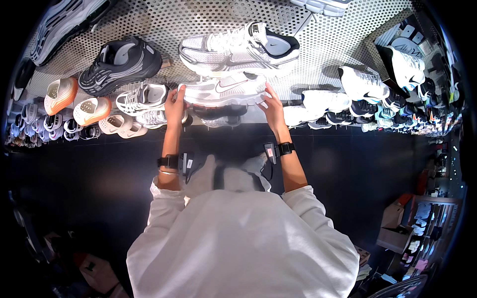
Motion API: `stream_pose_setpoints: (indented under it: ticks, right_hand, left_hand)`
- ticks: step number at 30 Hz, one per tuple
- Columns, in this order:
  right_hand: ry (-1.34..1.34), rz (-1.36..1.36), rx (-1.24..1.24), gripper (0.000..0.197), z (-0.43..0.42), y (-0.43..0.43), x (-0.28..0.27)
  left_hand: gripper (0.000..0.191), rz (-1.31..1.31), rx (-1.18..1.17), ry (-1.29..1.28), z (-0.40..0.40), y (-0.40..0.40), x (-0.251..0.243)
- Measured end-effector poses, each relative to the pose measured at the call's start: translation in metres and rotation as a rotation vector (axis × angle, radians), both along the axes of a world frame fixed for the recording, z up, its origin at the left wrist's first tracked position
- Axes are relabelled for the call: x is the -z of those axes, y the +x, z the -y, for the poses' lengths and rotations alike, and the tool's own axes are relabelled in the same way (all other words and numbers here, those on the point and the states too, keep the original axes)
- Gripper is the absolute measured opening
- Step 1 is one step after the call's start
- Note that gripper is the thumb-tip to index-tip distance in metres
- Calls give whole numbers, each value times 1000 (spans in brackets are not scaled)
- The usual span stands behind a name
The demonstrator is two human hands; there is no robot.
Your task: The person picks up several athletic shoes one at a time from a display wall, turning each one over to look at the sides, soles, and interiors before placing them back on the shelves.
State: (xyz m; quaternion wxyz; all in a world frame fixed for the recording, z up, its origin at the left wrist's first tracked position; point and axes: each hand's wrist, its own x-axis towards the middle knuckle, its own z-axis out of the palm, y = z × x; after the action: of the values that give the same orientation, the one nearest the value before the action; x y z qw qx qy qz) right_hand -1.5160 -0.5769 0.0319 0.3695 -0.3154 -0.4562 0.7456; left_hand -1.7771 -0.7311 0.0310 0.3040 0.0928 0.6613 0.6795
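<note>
A white Nike running shoe [227, 90] with a red-outlined swoosh is held level between my two hands, its toe to the left. My left hand [175, 104] grips the toe end, with the thumb along the front. At the heel, my right hand [273, 106] has its fingers spread against the back and the sole edge. Just above it on the perforated metal wall [318, 48] sits a larger-looking white and silver Nike shoe [238, 52] with a black collar. Whether the held shoe also rests on a support below is hidden.
A dark grey sneaker [121, 67] and a silver-white sneaker [143, 98] are displayed on the left, near orange-soled perforated clogs [91, 110]. White sneakers [326, 100] line the right side. Dark floor [335, 160] lies below; cardboard boxes [393, 227] stand at lower right.
</note>
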Motion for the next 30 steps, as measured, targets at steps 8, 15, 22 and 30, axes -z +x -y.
stream_pose_setpoints:
  ticks: [8,15,22,30]
  right_hand:
    - [1,75,140,58,17,15,16]
    - [94,35,143,67,-9,13,34]
    - [404,147,146,75,-27,-7,53]
    - [279,29,59,68,-21,-19,68]
  left_hand:
    - [31,134,72,97,0,6,24]
    - [40,203,248,198,-16,-5,36]
    - [59,51,316,40,-34,-23,71]
    - [67,-238,275,-63,-30,-39,121]
